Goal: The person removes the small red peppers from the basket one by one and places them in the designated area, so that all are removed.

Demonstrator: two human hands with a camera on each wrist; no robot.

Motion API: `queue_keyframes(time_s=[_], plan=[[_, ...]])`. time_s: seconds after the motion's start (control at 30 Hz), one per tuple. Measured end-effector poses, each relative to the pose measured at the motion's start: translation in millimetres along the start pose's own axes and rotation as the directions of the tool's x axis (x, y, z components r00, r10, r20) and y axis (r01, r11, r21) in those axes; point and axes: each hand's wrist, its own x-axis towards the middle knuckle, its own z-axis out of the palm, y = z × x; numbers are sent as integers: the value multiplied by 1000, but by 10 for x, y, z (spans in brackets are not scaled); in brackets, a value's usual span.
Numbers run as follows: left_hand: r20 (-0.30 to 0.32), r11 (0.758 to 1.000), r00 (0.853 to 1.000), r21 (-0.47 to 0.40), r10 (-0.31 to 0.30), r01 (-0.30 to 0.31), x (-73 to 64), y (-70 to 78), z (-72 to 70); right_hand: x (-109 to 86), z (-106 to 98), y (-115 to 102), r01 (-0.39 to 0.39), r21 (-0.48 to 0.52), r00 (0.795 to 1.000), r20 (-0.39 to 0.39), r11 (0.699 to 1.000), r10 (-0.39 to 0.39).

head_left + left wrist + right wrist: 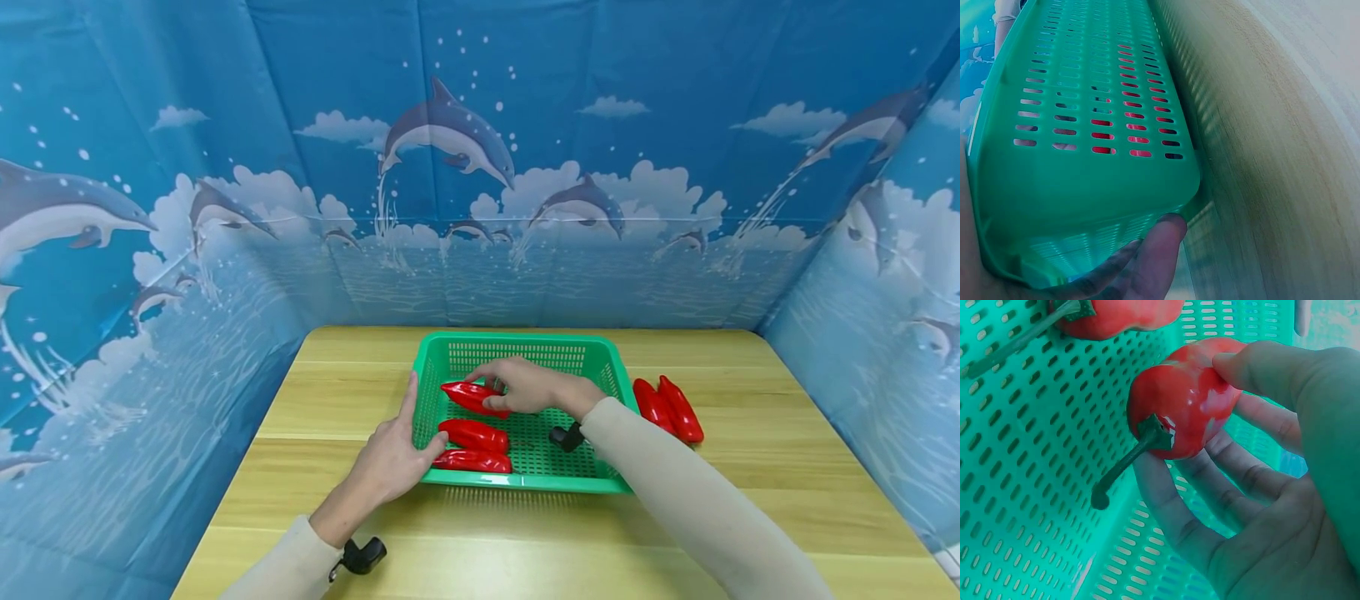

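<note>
Inside a green perforated plastic basket (pixel 517 337), my right hand (pixel 528 386) holds a shiny red pepper (pixel 468 397) between thumb and fingers. The right wrist view shows the green stem (pixel 1125 472) of that pepper pointing away from the palm, near the basket's perforated surface. My left hand (pixel 392 456) grips the basket's near left corner, thumb over the rim and the other fingers (pixel 1160 256) along the outside wall. Two more red peppers, one (pixel 474 436) behind the other (pixel 474 461), lie beside the left thumb in the basket.
Just right of the basket, two red peppers (pixel 678 410) lie side by side on the wooden table (pixel 780 467). A blue dolphin-print curtain (pixel 480 275) hangs along the back and both sides. Black wrist cameras sit at the left wrist (pixel 363 556) and right wrist (pixel 567 437).
</note>
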Motion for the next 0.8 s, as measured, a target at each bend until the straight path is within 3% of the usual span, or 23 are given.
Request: queue_keyframes(time_s=[0.8], plan=[[-9, 1000, 1000, -5, 10, -10, -1, -24, 18, -124, -95, -91, 3, 23, 997, -76, 1000, -1]])
